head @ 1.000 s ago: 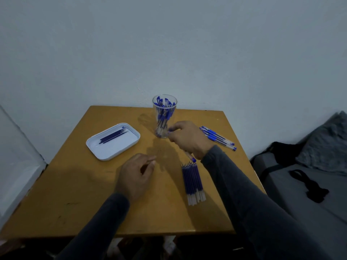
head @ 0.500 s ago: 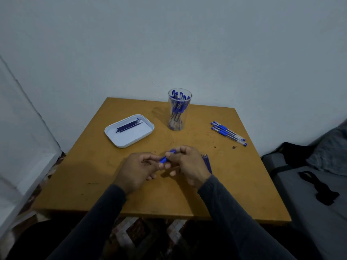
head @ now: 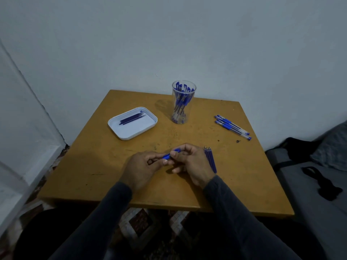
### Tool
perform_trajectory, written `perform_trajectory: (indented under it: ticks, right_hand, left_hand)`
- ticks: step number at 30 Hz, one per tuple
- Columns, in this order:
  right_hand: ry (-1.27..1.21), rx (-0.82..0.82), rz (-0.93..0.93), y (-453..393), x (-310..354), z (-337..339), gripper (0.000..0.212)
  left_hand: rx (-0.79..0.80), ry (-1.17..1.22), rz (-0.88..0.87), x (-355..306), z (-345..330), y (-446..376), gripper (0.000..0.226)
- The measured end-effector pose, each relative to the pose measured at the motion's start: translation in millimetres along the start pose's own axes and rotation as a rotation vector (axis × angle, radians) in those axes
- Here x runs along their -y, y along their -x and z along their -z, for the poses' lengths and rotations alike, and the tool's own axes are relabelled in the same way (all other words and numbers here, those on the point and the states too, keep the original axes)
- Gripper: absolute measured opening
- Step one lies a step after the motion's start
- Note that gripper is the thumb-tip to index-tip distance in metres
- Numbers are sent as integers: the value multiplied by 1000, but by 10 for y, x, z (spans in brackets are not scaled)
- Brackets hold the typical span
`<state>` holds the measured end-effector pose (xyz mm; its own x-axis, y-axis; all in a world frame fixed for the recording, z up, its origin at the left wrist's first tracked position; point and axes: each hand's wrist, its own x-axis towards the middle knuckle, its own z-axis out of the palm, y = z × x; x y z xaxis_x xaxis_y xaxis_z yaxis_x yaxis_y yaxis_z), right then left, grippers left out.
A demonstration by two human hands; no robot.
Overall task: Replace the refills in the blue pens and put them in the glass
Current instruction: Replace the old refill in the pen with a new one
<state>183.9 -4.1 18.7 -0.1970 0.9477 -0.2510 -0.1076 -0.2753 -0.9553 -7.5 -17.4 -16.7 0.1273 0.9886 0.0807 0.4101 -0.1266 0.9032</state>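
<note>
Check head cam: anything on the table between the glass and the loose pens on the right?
Nothing. In the head view, only bare tabletop lies between the glass and the loose pens.

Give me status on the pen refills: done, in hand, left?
Done: several pens stand in the glass; used-looking refills lie in the tray. In hand: left hand and right hand grip one pen. Left: four or so pens on the table, fresh refills beside the right hand.

right hand (head: 189,162) back from the glass (head: 183,102), joined with left hand (head: 144,166), both pinching a blue pen (head: 170,154)
</note>
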Motion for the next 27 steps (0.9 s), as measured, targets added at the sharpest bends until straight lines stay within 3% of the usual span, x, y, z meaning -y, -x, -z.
perform_trajectory:
  ticks: [6, 22, 27]
  right_hand:
    - [4, -1, 27, 6, -32, 5, 19]
    - [-55, 58, 90, 31, -71, 68, 15]
    - [-105, -77, 98, 13, -53, 19, 14]
  left_hand:
    - [-59, -94, -56, 3, -68, 13, 17]
    - [22, -121, -72, -94, 0, -3, 19]
    - [-92, -109, -78, -44, -66, 20, 21]
